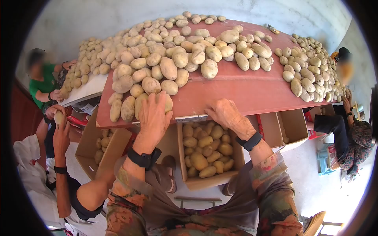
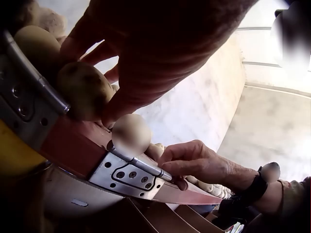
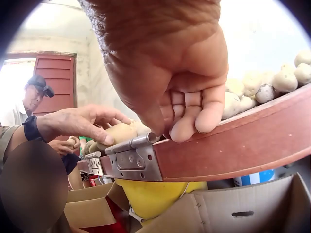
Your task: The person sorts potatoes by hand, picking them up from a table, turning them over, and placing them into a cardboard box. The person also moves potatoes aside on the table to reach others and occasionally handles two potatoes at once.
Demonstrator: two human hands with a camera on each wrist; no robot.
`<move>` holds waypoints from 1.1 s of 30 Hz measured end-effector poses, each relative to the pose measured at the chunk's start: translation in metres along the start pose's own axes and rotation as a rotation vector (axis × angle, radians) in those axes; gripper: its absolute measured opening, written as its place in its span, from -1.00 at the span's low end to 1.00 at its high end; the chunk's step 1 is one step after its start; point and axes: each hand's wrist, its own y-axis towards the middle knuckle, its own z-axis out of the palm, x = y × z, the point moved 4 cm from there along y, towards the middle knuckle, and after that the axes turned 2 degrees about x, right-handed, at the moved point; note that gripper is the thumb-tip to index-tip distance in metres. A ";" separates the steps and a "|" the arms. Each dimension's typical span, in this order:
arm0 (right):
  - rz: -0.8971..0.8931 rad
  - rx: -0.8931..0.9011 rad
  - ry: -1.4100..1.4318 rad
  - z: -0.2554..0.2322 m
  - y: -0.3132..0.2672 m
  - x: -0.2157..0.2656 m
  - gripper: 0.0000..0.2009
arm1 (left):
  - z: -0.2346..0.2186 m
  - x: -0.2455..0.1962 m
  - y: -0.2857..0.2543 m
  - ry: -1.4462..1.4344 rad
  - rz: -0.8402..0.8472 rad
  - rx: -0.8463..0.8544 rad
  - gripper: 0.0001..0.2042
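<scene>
At the front edge of the red table (image 1: 232, 88), my left hand (image 1: 155, 118) grips a pale tan potato (image 1: 168, 103), its fingers and thumb spread around it. In the left wrist view this potato (image 2: 85, 90) lies between thumb and fingers, close by a metal hinge (image 2: 131, 174). More potatoes (image 1: 128, 108) lie against the left hand. My right hand (image 1: 226, 114) rests at the table edge to the right of the hinge. In the right wrist view its fingers (image 3: 182, 127) hang loosely bent and hold nothing.
A large heap of potatoes (image 1: 157, 49) covers the table's back and left. Below the edge, between my legs, stands a cardboard box (image 1: 210, 181) of potatoes. Other boxes (image 1: 293, 126) flank it. People work at left (image 1: 43, 84) and right (image 1: 360, 133). A yellow bucket (image 3: 150, 196) stands underneath.
</scene>
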 end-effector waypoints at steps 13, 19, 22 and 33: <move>-0.004 -0.020 0.098 -0.008 -0.012 -0.003 -0.89 | 0.005 -0.016 0.008 -0.160 -0.012 0.108 -0.43; -0.029 -0.038 0.054 -0.005 -0.013 -0.006 -0.88 | 0.013 -0.013 0.012 -0.094 0.078 0.080 -0.43; -0.023 0.011 0.036 -0.008 -0.012 -0.006 -0.85 | 0.020 -0.010 0.018 -0.170 0.086 0.024 -0.49; 0.141 0.056 1.018 -0.026 -0.010 0.006 -0.35 | 0.023 -0.069 0.024 -0.850 0.178 0.004 -0.37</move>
